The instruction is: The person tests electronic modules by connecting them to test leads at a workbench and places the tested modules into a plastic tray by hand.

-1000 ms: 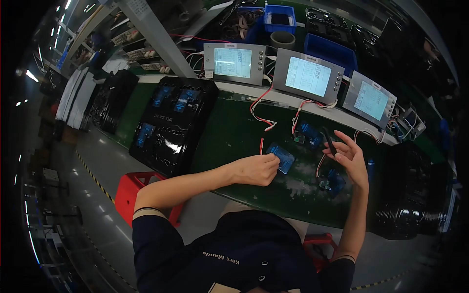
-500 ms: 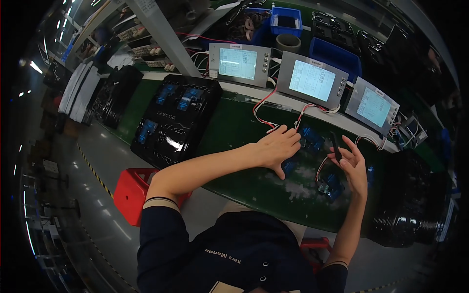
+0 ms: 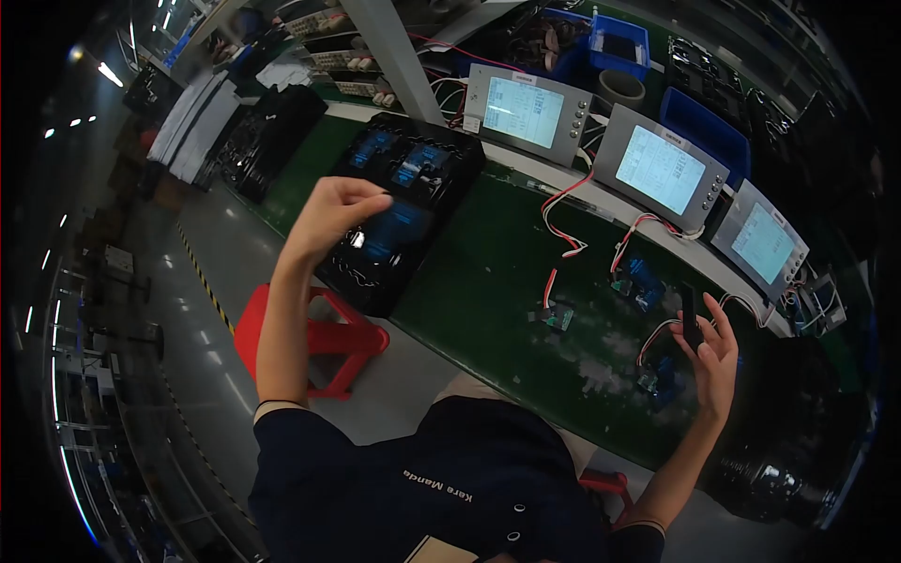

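My left hand (image 3: 336,218) is raised over the black moulded tray (image 3: 449,208), its fingers pinched on a blue-wrapped flat pack (image 3: 402,227) blurred by motion. Two similar blue packs (image 3: 419,165) lie in the tray's far pockets. Held upright between the fingers of my right hand (image 3: 715,361) is a slim black bar-shaped object (image 3: 691,317), its kind unclear. Left of that hand lies a small green circuit board (image 3: 648,381) with wires, beside a dark blue pack (image 3: 666,377). Another bare green board (image 3: 560,316) with a red-and-white lead lies mid-table.
Three grey meters with lit screens (image 3: 522,110) (image 3: 663,169) (image 3: 761,246) line the back ledge, with loose red and white leads (image 3: 556,211). Another blue pack (image 3: 644,280) lies before them. Blue bins (image 3: 619,42) stand behind. A red stool (image 3: 352,342) is at the left edge.
My left hand has moved from mid-table leftward to above the tray, carrying a blue pack. The green board where it was is now uncovered. My right hand still holds the black object. The view has shifted.
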A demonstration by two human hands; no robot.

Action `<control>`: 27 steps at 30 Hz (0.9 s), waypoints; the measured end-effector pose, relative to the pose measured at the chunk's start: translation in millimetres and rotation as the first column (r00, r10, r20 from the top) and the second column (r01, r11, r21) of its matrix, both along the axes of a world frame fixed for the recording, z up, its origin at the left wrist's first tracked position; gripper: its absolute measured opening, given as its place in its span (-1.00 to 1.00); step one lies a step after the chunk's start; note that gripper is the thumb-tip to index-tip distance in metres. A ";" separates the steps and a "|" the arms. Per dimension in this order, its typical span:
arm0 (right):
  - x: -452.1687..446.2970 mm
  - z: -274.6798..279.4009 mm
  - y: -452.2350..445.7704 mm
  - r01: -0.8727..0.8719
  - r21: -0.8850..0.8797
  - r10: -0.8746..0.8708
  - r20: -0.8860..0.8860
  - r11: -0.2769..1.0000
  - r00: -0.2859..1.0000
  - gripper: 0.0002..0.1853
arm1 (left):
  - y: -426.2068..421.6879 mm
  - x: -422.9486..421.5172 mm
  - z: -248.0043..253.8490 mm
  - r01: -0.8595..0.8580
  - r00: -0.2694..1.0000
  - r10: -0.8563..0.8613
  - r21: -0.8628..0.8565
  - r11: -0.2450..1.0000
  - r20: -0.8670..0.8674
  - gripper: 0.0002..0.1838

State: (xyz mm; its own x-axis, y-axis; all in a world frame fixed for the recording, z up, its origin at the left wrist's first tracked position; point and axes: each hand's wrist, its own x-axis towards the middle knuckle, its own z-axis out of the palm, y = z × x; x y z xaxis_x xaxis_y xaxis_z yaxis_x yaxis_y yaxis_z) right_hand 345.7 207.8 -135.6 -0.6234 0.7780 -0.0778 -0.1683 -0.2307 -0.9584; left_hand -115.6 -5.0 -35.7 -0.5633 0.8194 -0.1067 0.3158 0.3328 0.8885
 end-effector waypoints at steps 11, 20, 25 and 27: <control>-15.2 -2.2 -5.1 -0.034 0.037 0.034 0.011 0.999 0.999 -0.14 | -27.2 -38.2 -37.6 -0.199 0.911 0.154 -0.080 0.977 -0.383 -0.77; -77.0 3.2 -66.3 -0.106 0.648 -0.170 0.349 0.754 0.922 -0.16 | 46.7 140.1 -88.5 0.235 0.900 -0.288 0.195 0.952 0.326 -0.84; -79.7 -8.5 -66.7 -0.139 0.835 -0.235 0.303 0.532 0.924 -0.19 | 81.7 186.4 -109.5 0.348 0.733 -0.382 0.172 0.921 0.562 -0.84; -80.3 -10.9 -66.9 -0.156 0.851 -0.225 0.303 0.502 0.926 -0.18 | 86.7 190.8 -110.1 0.365 0.746 -0.391 0.160 0.917 0.538 -0.85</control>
